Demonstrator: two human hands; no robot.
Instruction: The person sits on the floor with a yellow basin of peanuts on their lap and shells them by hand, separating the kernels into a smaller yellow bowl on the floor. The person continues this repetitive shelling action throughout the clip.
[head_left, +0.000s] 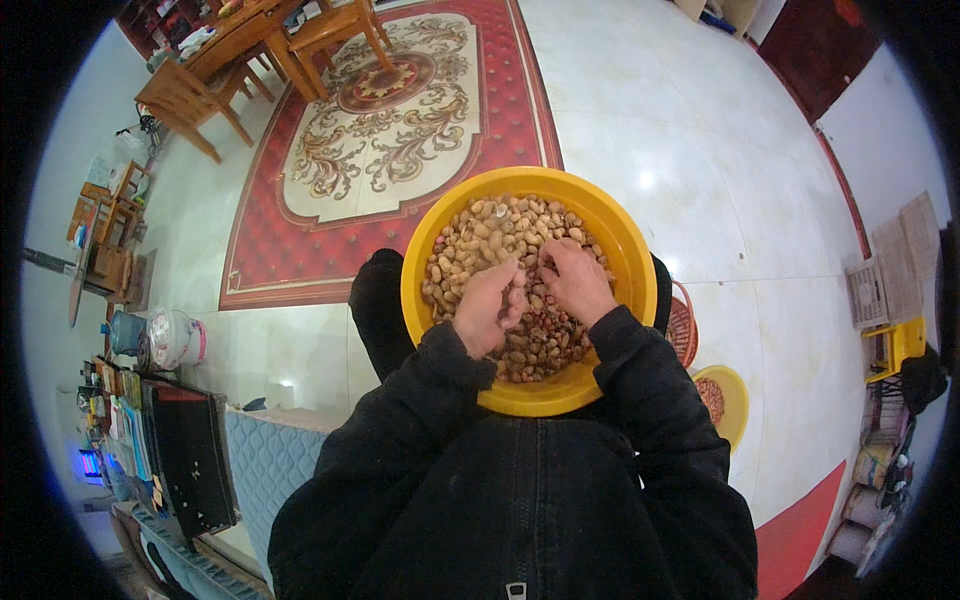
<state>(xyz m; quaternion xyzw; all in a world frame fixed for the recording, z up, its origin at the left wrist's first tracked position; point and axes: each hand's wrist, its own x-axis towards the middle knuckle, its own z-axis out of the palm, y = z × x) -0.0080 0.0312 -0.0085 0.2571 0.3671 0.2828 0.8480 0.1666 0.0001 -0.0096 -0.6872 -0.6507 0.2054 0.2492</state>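
Note:
A yellow plastic basin (630, 247) rests on my lap, holding many unshelled peanuts (480, 232), with darker, reddish bits among them nearer to me. My left hand (487, 306) is over the middle of the basin, its fingers curled towards the thumb; whether a peanut is between them is not visible. Just to its right, my right hand (576, 279) reaches down with bent fingertips at the peanuts, and what those fingertips hold is hidden. The two hands are a small gap apart. Black sleeves cover both wrists.
Right of my legs, a red woven basket (681, 330) and a yellow bowl (739, 405) of reddish kernels are on the tiled floor. A patterned red carpet (255, 255) lies ahead, with wooden chairs (180, 97) beyond. White buckets (169, 337) and a blue quilted cover (270, 457) are to the left.

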